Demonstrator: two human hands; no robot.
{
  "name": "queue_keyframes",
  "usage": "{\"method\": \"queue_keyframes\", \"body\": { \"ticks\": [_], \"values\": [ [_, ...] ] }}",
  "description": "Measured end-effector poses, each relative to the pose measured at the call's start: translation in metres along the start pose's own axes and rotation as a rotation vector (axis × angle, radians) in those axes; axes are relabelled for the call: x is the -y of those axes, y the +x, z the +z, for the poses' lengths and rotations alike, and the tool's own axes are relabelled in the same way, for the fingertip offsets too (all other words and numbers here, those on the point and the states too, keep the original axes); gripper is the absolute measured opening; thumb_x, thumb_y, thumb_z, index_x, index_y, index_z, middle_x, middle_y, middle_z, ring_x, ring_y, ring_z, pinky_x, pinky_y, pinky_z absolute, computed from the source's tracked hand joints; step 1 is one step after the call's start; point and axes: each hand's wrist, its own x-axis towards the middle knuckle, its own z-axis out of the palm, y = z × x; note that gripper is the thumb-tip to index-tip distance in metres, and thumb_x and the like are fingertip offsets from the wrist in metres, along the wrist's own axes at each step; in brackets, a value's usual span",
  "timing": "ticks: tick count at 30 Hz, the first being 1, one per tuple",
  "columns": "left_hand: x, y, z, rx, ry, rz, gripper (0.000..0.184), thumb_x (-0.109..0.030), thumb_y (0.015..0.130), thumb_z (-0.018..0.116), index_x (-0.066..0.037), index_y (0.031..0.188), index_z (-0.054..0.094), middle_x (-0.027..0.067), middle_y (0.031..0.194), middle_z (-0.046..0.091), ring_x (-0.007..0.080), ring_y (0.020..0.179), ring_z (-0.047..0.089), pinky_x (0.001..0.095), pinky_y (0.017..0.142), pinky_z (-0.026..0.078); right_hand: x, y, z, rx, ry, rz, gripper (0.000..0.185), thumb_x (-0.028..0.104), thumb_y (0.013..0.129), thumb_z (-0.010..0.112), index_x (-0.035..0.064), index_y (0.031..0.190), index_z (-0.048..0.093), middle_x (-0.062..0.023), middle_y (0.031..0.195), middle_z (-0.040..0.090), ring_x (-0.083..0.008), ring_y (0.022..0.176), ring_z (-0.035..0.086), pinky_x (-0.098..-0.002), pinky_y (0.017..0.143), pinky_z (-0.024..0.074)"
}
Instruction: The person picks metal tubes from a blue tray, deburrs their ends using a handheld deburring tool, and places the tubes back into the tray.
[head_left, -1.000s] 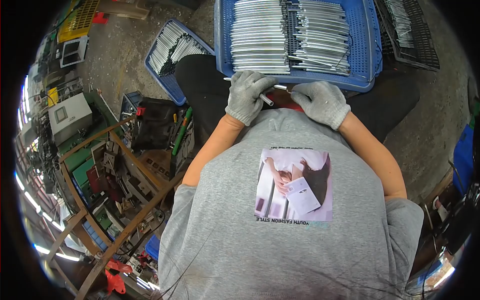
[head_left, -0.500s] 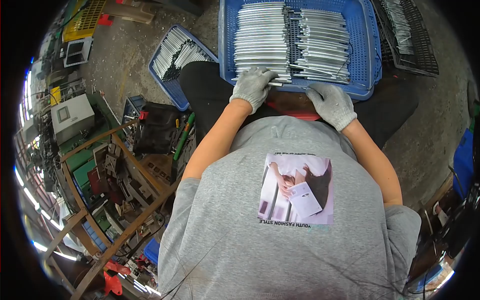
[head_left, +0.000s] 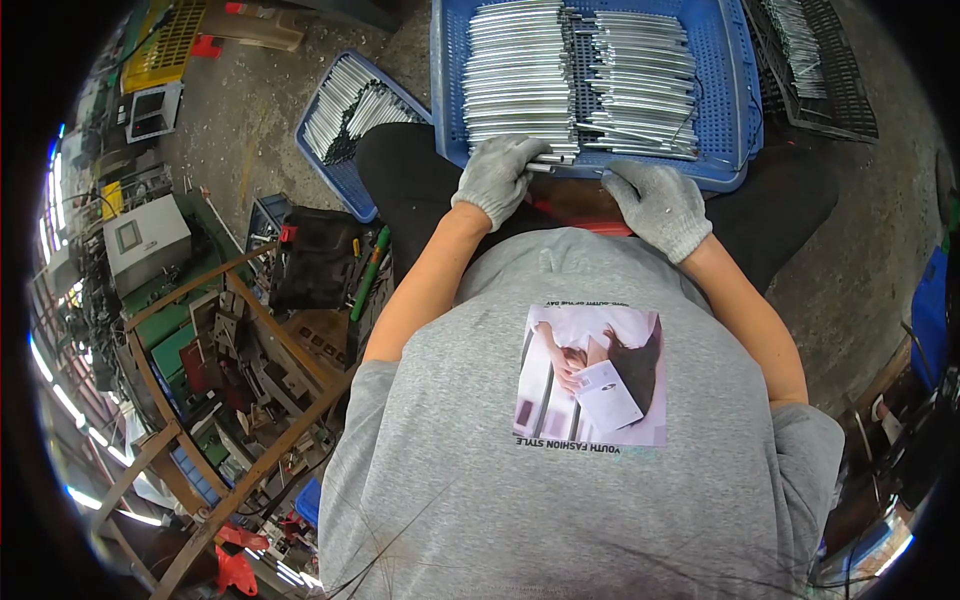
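Both hands wear grey knit gloves. My left hand (head_left: 497, 180) is closed round a silver metal tube (head_left: 541, 168), whose end sticks out past the fingers by the near rim of the large blue crate (head_left: 747, 100). In that crate lie two stacks of metal tubes, a left stack (head_left: 515, 75) and a right stack (head_left: 640, 85). My right hand (head_left: 655, 205) is beside the crate's near edge, its thumb and fingers pressed together near a small tip; what it holds is too small to name. A red surface (head_left: 605, 228) shows between the hands.
A smaller blue basket of tubes (head_left: 360, 190) stands on the floor at the left. At the upper right is a black crate (head_left: 845, 90) with thin rods. Left of my legs are a black tool case (head_left: 312, 262), a green tube (head_left: 371, 272) and a wooden frame (head_left: 265, 462).
The tubes between my hands have come away from my right hand. My left hand has moved to the crate's near edge, and my right hand has shifted slightly down.
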Motion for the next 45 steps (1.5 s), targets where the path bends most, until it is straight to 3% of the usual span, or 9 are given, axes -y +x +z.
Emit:
{"method": "queue_keyframes", "body": {
  "ticks": [7, 9, 17, 19, 25, 31, 37, 43, 45],
  "values": [
    [-0.013, -0.007, -0.019, -0.038, -0.058, 0.044, 0.035, -0.006, 0.080, 0.069, -0.018, 0.113, 0.073, 0.0060, 0.099, 0.070, 0.0326, 0.098, 0.063, 0.0458, 0.091, 0.046, 0.011, -0.002, -0.003, -0.057, -0.035, -0.101, 0.025, 0.033, 0.098, 0.061, 0.0117, 0.092, 0.073, -0.0149, 0.081, 0.073, -0.0382, 0.077, 0.072, -0.0507, 0.067, 0.0559],
    [-0.015, -0.009, -0.019, -0.049, -0.046, 0.048, 0.035, -0.007, 0.080, 0.069, -0.018, 0.113, 0.073, 0.0058, 0.099, 0.069, 0.0321, 0.100, 0.062, 0.0456, 0.091, 0.046, 0.015, -0.002, -0.007, 0.006, -0.074, -0.084, 0.025, 0.033, 0.097, 0.066, 0.0121, 0.105, 0.078, -0.0151, 0.085, 0.075, -0.0359, 0.078, 0.073, -0.0465, 0.069, 0.0565],
    [-0.022, -0.014, -0.017, -0.037, -0.047, 0.021, 0.034, -0.007, 0.080, 0.069, -0.018, 0.111, 0.074, 0.0044, 0.101, 0.069, 0.0303, 0.103, 0.062, 0.0450, 0.092, 0.044, 0.013, 0.002, -0.003, -0.027, -0.095, -0.128, 0.023, 0.032, 0.097, 0.066, 0.0129, 0.102, 0.077, -0.0145, 0.081, 0.073, -0.0360, 0.075, 0.071, -0.0476, 0.067, 0.0558],
    [-0.024, -0.016, -0.016, -0.133, -0.086, 0.061, 0.033, -0.006, 0.078, 0.069, -0.018, 0.109, 0.075, 0.0028, 0.099, 0.070, 0.0294, 0.102, 0.062, 0.0445, 0.092, 0.044, 0.013, 0.003, -0.002, -0.054, -0.098, -0.111, 0.022, 0.032, 0.097, 0.066, 0.0130, 0.101, 0.077, -0.0151, 0.081, 0.073, -0.0366, 0.075, 0.071, -0.0478, 0.067, 0.0559],
    [-0.031, -0.023, -0.009, -0.221, -0.015, 0.016, 0.037, -0.003, 0.076, 0.067, -0.018, 0.108, 0.077, -0.0002, 0.100, 0.073, 0.0269, 0.099, 0.063, 0.0432, 0.093, 0.044, 0.019, 0.000, -0.004, 0.121, -0.077, -0.085, 0.023, 0.033, 0.096, 0.065, 0.0134, 0.101, 0.078, -0.0163, 0.084, 0.073, -0.0380, 0.078, 0.072, -0.0483, 0.069, 0.0562],
    [-0.034, -0.022, -0.011, -0.274, -0.039, 0.064, 0.036, -0.004, 0.075, 0.068, -0.018, 0.107, 0.077, 0.0004, 0.102, 0.073, 0.0256, 0.098, 0.064, 0.0419, 0.093, 0.044, 0.015, 0.008, -0.005, 0.050, -0.008, -0.009, 0.024, 0.033, 0.096, 0.065, 0.0137, 0.099, 0.079, -0.0161, 0.085, 0.074, -0.0388, 0.079, 0.072, -0.0488, 0.072, 0.0564],
    [-0.029, -0.026, -0.004, -0.277, -0.010, 0.046, 0.035, -0.005, 0.076, 0.067, -0.018, 0.107, 0.077, 0.0014, 0.099, 0.073, 0.0259, 0.098, 0.064, 0.0420, 0.093, 0.044, 0.018, 0.004, -0.003, 0.184, -0.057, -0.030, 0.025, 0.033, 0.096, 0.065, 0.0138, 0.101, 0.079, -0.0163, 0.088, 0.075, -0.0380, 0.081, 0.072, -0.0471, 0.074, 0.0572],
    [-0.028, -0.024, -0.007, -0.276, -0.040, 0.071, 0.032, -0.008, 0.077, 0.069, -0.017, 0.106, 0.077, 0.0019, 0.098, 0.073, 0.0261, 0.098, 0.065, 0.0415, 0.092, 0.044, 0.016, 0.011, -0.009, 0.097, 0.052, 0.015, 0.025, 0.034, 0.096, 0.063, 0.0160, 0.100, 0.079, -0.0147, 0.091, 0.075, -0.0380, 0.085, 0.073, -0.0478, 0.076, 0.0580],
    [-0.028, -0.025, -0.005, -0.278, -0.045, 0.067, 0.032, -0.007, 0.077, 0.068, -0.017, 0.106, 0.077, 0.0022, 0.097, 0.073, 0.0263, 0.098, 0.065, 0.0415, 0.092, 0.044, 0.017, 0.011, -0.005, 0.205, -0.056, 0.049, 0.026, 0.035, 0.096, 0.063, 0.0160, 0.101, 0.080, -0.0143, 0.092, 0.076, -0.0379, 0.087, 0.073, -0.0477, 0.078, 0.0579]
  ]
}}
